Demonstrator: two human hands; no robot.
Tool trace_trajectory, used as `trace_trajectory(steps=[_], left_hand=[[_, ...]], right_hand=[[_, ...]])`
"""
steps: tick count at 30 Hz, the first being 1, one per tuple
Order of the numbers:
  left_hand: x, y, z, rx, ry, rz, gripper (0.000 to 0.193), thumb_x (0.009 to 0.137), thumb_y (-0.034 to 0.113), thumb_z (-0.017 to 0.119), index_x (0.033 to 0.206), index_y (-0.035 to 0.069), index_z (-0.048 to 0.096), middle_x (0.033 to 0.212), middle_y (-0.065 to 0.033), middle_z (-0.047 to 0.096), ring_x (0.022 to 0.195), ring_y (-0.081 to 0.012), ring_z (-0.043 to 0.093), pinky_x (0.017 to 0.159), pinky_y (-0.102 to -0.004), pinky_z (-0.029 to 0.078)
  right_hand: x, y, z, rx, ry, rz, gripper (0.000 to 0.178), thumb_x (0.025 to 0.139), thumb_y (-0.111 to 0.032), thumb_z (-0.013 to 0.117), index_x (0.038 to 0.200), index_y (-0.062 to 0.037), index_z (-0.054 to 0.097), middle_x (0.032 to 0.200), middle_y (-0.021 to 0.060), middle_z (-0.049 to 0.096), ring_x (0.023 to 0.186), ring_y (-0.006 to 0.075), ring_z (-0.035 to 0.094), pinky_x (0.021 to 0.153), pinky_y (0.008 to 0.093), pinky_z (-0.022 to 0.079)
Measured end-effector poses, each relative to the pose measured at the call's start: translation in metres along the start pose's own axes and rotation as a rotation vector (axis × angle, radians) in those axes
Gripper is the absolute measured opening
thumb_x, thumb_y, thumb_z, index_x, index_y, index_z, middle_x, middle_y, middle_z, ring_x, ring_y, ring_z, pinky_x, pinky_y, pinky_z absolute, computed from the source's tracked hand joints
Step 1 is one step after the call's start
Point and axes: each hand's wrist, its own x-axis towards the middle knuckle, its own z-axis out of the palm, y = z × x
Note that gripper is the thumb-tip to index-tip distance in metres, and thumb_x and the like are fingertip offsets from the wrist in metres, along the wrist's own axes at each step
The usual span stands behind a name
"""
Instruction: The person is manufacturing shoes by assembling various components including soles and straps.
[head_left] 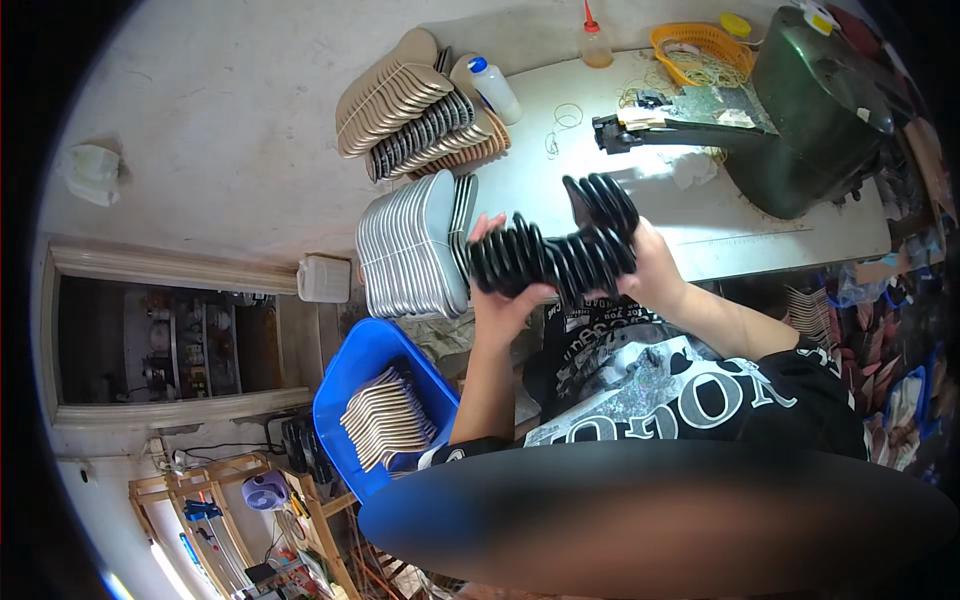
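The black stacked pieces (568, 262) look smooth and glossy; the blue bin (343, 365) is shiny plastic; the green machine (805, 125) resembles glossy painted metal; the counter (690, 212) looks smooth; the shirt (822, 400), matt cloth; the rack (316, 522), wood

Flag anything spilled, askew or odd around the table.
Loose bands lie scattered on the white table, outside the orange basket, which looks untidy. The black pieces in the left hand and right hand are splayed in uneven clusters, unlike the neat grey stack. No damage stands out.
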Motion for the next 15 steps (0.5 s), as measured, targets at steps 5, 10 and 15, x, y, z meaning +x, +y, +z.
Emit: trace_trajectory(steps=[5,10,15], left_hand=[[0.001,0.000,0.007,0.557,-0.060,0.189,0.103,0.058,0.044,0.088,0.135,0.000,0.036,0.137,-0.0153,0.039,0.119,-0.0242,0.046,0.103,-0.0392,0.035],[0.004,0.013,0.008,-0.035,0.022,-0.072,0.085,0.069,0.016,0.085,0.135,0.000,0.033,0.130,-0.0119,0.048,0.115,-0.0214,0.052,0.101,-0.0360,0.040],[0.047,-0.007,-0.021,0.468,0.158,-0.475,0.057,0.084,0.028,0.071,0.118,-0.010,0.046,0.113,-0.0184,0.061,0.098,-0.0251,0.062,0.087,-0.0336,0.049]], right_hand=[[-0.010,0.001,-0.004,-0.296,0.071,-0.203,0.084,0.058,-0.015,0.084,0.131,0.0004,0.044,0.117,0.0202,0.056,0.108,0.0376,0.055,0.095,0.0412,0.044],[0.000,-0.032,-0.013,-0.277,-0.077,-0.005,0.072,0.062,-0.040,0.084,0.111,0.0040,0.056,0.092,0.0207,0.065,0.085,0.0407,0.064,0.077,0.0431,0.051],[0.052,-0.022,-0.006,-0.777,-0.388,0.329,0.088,0.072,-0.080,0.051,0.067,0.0070,0.065,0.070,0.0261,0.064,0.070,0.0386,0.066,0.066,0.0436,0.053]])
